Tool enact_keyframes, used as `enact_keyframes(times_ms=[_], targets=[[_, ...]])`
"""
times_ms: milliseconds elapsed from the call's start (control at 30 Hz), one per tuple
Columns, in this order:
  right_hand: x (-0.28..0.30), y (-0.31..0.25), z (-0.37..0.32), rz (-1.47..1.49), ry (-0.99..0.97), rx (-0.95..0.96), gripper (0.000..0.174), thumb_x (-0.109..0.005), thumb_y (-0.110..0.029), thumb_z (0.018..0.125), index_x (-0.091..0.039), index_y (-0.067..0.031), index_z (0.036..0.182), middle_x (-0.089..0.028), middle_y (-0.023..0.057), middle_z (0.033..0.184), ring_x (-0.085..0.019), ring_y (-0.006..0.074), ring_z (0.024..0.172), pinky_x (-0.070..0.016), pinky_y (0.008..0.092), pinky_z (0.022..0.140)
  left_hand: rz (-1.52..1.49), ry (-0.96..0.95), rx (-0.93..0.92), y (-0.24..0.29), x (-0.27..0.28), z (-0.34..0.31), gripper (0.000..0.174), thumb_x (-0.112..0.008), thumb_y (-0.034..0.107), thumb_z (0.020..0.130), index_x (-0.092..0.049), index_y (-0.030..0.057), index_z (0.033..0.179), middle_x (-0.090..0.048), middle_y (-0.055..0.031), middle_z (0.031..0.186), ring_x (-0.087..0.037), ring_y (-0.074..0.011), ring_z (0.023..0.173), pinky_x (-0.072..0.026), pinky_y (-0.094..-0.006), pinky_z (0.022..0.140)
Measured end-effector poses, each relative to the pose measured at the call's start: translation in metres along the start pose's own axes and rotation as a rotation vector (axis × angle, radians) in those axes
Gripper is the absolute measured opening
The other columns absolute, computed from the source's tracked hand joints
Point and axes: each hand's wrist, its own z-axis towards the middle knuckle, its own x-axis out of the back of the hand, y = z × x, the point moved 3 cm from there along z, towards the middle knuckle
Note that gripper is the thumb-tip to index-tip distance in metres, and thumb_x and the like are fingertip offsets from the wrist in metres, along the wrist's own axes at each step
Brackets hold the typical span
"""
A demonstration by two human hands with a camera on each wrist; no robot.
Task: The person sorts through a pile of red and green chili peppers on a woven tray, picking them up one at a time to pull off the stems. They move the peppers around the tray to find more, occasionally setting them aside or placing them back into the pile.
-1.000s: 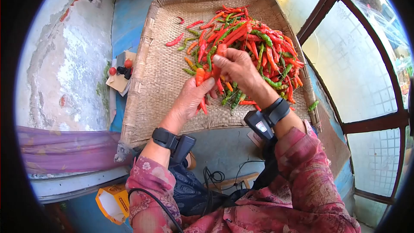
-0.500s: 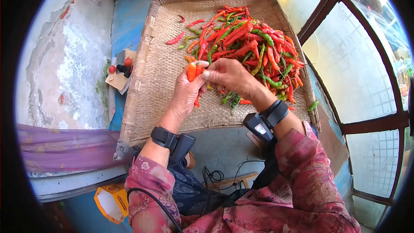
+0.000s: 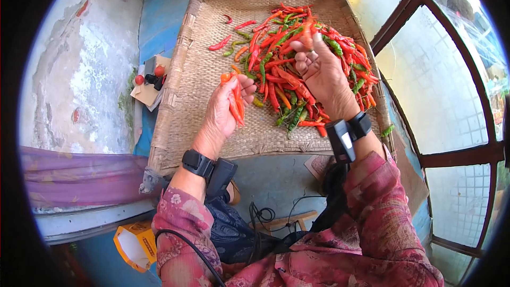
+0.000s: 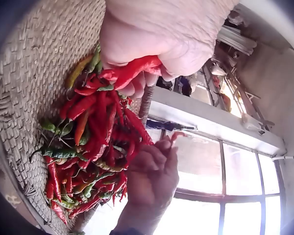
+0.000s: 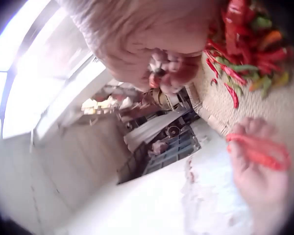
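Observation:
My left hand (image 3: 222, 107) holds a small bunch of orange-red chili peppers (image 3: 237, 107) across the palm, left of the pile. In the left wrist view a red pepper (image 4: 137, 71) shows under the palm. Over the pile, my right hand (image 3: 325, 74) is raised with its palm turned up, pinching one orange-red chili pepper (image 3: 307, 36) between thumb and fingers. That same pepper (image 4: 177, 135) looks thin and curved in the left wrist view. Beneath the right hand lies a large pile of red and green chili peppers (image 3: 276, 74).
A woven tray (image 3: 186, 74) with a raised rim carries the pile on its right side; a few loose peppers (image 3: 220, 43) lie toward its back left. A glazed window frame (image 3: 457, 154) stands to the right. On the floor are black cables (image 3: 261, 213) and a yellow box (image 3: 139, 247).
My right hand has moved away from the left hand, right and up over the pile, and turned palm up with a pepper. The left hand has turned, its fingers loosening around its bunch.

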Motion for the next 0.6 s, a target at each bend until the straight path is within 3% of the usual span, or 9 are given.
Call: enact_keyframes(times_ms=[67,133,200,267,300,400,433,533,600], targets=[[0.001,0.003,-0.002,0.192,0.158,-0.043,0.021,-0.056,-0.025,0.088,-0.056,-0.0039,0.089,-0.062,0.0061,0.082,-0.054,0.0087,0.059,-0.0464,0.0208,0.052,-0.051,-0.042,-0.007,0.005,-0.011,-0.004,0.027,-0.046,0.026,0.091,-0.052,0.0057,0.108,-0.056,-0.0116,0.110,-0.056,-0.0202,0.096,-0.0460,-0.0319,0.082],[0.008,0.029,-0.003,-0.141,0.008,-0.149,0.024,-0.059,-0.025,0.086,-0.057,-0.0024,0.092,-0.064,0.0078,0.087,-0.058,0.0104,0.065,-0.0466,0.0226,0.055,-0.108,-0.117,-0.003,0.006,-0.020,-0.008,0.028,-0.045,0.025,0.091,-0.051,0.0044,0.109,-0.053,-0.0123,0.117,-0.049,-0.0224,0.111,-0.0411,-0.0349,0.092],[-0.016,0.042,-0.020,-0.539,-0.202,-0.185,0.027,-0.060,-0.023,0.085,-0.058,0.0028,0.094,-0.064,0.0060,0.086,-0.059,0.0120,0.067,-0.0467,0.0249,0.057,-0.121,-0.200,0.008,0.004,-0.024,-0.007,0.029,-0.045,0.025,0.091,-0.051,0.0040,0.110,-0.052,-0.0126,0.119,-0.048,-0.0225,0.113,-0.0401,-0.0358,0.093],[-0.027,0.069,-0.018,-0.672,-0.373,0.254,0.028,-0.057,-0.023,0.088,-0.059,0.0036,0.097,-0.060,0.0008,0.078,-0.053,0.0064,0.068,-0.0438,0.0213,0.057,-0.135,-0.280,0.020,0.001,-0.029,-0.008,0.030,-0.045,0.025,0.091,-0.050,0.0036,0.111,-0.051,-0.0129,0.120,-0.046,-0.0225,0.115,-0.0391,-0.0367,0.094],[-0.017,0.074,-0.020,-0.905,-0.373,0.096,0.028,-0.057,-0.024,0.088,-0.060,0.0029,0.093,-0.057,-0.0003,0.073,-0.051,0.0064,0.064,-0.0420,0.0225,0.053,-0.079,-0.267,-0.004,0.000,-0.032,-0.008,0.031,-0.044,0.025,0.091,-0.050,0.0030,0.112,-0.051,-0.0127,0.120,-0.046,-0.0225,0.114,-0.0389,-0.0371,0.095],[-0.021,0.063,-0.023,-0.962,-0.377,0.052,0.024,-0.058,-0.023,0.087,-0.060,-0.0001,0.091,-0.056,-0.0007,0.069,-0.049,0.0061,0.060,-0.0406,0.0234,0.050,-0.028,-0.235,-0.039,-0.002,-0.033,-0.006,0.032,-0.044,0.027,0.092,-0.049,0.0021,0.112,-0.052,-0.0106,0.118,-0.050,-0.0204,0.109,-0.0416,-0.0354,0.091],[-0.020,0.060,-0.021,-0.881,-0.315,-0.039,0.021,-0.063,-0.020,0.080,-0.062,0.0009,0.083,-0.058,0.0037,0.063,-0.050,0.0093,0.056,-0.0417,0.0286,0.051,-0.048,-0.174,-0.046,-0.001,-0.026,-0.004,0.033,-0.045,0.028,0.092,-0.049,0.0027,0.113,-0.053,-0.0095,0.115,-0.051,-0.0191,0.105,-0.0432,-0.0342,0.089],[-0.014,0.039,-0.019,-0.844,-0.254,-0.202,0.022,-0.060,-0.021,0.084,-0.060,0.0003,0.078,-0.055,0.0007,0.061,-0.049,0.0074,0.049,-0.0409,0.0237,0.045,-0.084,-0.043,-0.049,0.002,-0.009,-0.003,0.034,-0.049,0.030,0.091,-0.049,0.0046,0.114,-0.057,-0.0066,0.101,-0.055,-0.0163,0.093,-0.0467,-0.0313,0.080],[-0.006,0.029,-0.011,-0.818,-0.241,-0.118,0.022,-0.055,-0.023,0.089,-0.058,-0.0024,0.080,-0.056,-0.0009,0.062,-0.048,0.0049,0.048,-0.0407,0.0190,0.043,0.043,0.146,-0.035,0.004,0.005,-0.001,0.031,-0.052,0.031,0.090,-0.049,0.0070,0.110,-0.058,-0.0077,0.091,-0.057,-0.0169,0.086,-0.0484,-0.0321,0.073]])
